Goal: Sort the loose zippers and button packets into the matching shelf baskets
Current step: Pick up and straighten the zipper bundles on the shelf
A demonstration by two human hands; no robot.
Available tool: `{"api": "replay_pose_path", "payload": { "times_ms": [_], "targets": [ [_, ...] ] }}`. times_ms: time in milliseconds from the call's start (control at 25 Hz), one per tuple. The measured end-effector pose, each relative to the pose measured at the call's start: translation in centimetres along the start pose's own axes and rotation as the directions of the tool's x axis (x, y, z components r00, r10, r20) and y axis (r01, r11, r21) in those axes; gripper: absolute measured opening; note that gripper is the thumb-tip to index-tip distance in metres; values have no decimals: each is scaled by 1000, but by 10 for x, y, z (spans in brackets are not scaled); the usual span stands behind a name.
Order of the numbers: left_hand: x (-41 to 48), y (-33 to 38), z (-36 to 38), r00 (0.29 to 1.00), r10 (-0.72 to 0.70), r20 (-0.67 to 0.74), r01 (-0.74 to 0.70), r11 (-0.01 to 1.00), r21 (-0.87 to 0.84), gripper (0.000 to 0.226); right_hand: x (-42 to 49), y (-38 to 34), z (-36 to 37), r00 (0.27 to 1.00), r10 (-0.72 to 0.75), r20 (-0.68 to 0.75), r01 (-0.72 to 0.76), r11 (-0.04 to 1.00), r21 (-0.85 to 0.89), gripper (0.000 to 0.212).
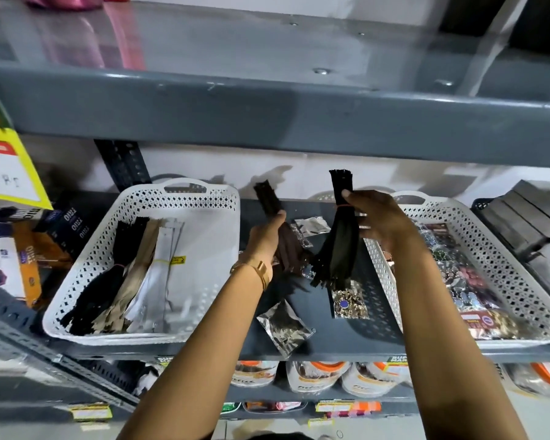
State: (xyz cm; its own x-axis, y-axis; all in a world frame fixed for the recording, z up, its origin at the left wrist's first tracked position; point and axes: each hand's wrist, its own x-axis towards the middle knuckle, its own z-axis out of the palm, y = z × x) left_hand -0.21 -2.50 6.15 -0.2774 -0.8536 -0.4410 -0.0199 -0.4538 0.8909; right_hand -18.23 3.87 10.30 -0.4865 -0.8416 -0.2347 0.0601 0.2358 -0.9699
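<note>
Head view, grey metal shelf [299, 341], two white perforated baskets on it.

Left hand [265, 238]: fingers closed round a bundle of dark brown zippers [286, 239], held above the bare middle of the shelf, between the baskets. Upper end of the bundle points up and left toward the back of the shelf; lower ends fan out below the hand. Gold bangle [258, 269] on this wrist.

Right hand [378, 222]: clenched on a bundle of black zippers [340, 236], gripped near an orange band. Bundle roughly upright, lifted off the shelf, just beside the left rim of the right basket [502, 274].

Left basket [204, 217], toward the shelf's left end: holds zipper bundles in black, tan and white, lying lengthwise along its left half.

Right basket, toward the shelf's right end: holds packets of buttons, mixed colours; single packets hard to tell apart.

Loose on the shelf between the baskets: a clear packet of gold-coloured buttons [350, 304] near the front, below the black bundle; a shiny foil-like packet [286, 327] at the front edge; a small clear packet [311, 226] toward the back, between the two hands.

Boxes [10, 258] stand at the far left of the shelf.
</note>
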Motion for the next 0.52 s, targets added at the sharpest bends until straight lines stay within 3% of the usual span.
{"api": "replay_pose_path", "payload": {
  "times_ms": [80, 160, 320, 440, 520],
  "targets": [
    [-6, 8, 0, 954, 301, -9, -300, 953, 44, 35, -8, -2, 1, 998, 1, 70, -6, 997, 77, 24],
    [-15, 18, -3, 847, 522, 100, -529, 847, 57, 40, -16, -6, 6, 993, -47, 112, 29, 986, 161, 33],
    [-32, 25, -3, 802, 469, 370, -491, 870, -38, 18, -35, -16, 32, 949, -268, 164, 224, 944, 243, 39],
    [-34, 24, -5, 737, 540, 406, -579, 814, -31, 14, -44, -18, 56, 916, -397, 49, 383, 906, 179, 32],
    [-33, 31, -14, 689, 619, 377, -658, 752, -32, 16, -47, -10, 67, 903, -428, 34, 414, 888, 200, 23]
  ]
}}
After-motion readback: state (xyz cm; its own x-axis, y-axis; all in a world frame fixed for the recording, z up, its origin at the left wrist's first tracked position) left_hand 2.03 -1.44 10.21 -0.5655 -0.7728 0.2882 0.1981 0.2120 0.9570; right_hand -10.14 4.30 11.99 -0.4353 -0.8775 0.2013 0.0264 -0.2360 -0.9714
